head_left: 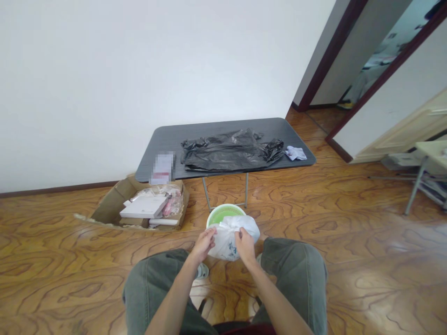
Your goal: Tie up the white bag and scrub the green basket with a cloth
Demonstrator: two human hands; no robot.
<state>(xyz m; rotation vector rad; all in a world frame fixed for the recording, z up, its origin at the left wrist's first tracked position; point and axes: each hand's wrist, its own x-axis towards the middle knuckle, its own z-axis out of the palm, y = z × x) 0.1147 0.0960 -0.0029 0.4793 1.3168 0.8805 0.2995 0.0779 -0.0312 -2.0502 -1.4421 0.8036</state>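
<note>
Between my knees a white plastic bag (226,242) with blue-green print bulges, its top gathered and crumpled. My left hand (205,243) pinches the bag's plastic at its left side. On the other side my right hand (245,244) is closed on the same bag near the gathered top. What the bag contains is hidden. Just beyond and partly behind it on the floor stands a round basket (218,208) with a white rim and green inside.
A dark folding table (213,128) against the wall bears a spread black plastic bag (226,153), a small pale crumpled cloth (295,153) and a blurred-out packet (163,167). At left, a cardboard box (111,204) holds a white flat box (145,206) and clear wrapping.
</note>
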